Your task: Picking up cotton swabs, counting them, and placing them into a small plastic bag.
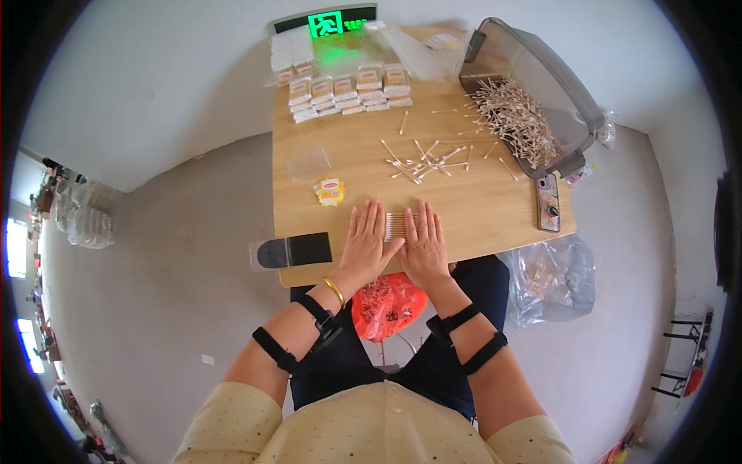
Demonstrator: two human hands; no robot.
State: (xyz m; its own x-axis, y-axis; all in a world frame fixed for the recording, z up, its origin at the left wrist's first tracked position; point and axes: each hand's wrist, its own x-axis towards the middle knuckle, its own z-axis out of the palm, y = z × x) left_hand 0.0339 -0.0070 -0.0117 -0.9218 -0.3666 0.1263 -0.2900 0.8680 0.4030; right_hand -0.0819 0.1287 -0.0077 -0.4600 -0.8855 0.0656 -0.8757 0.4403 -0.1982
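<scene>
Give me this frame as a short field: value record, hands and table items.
left hand: fingers out, at row's left end
right hand: fingers out, at row's right end
swab row: between the hands, on table
loose swabs: scattered beyond the hands
yellow cards: left of left hand
packs: stacked, far side
bin: far right, with heaped swabs
phone: near right edge

Left hand [369,243] and right hand [424,244] — palms down, fingers forward, thumbs close together

I see a lit green sign [325,24] top centre, a phone [549,205] centre right, a dark-barred frame [686,353] lower right.
</scene>
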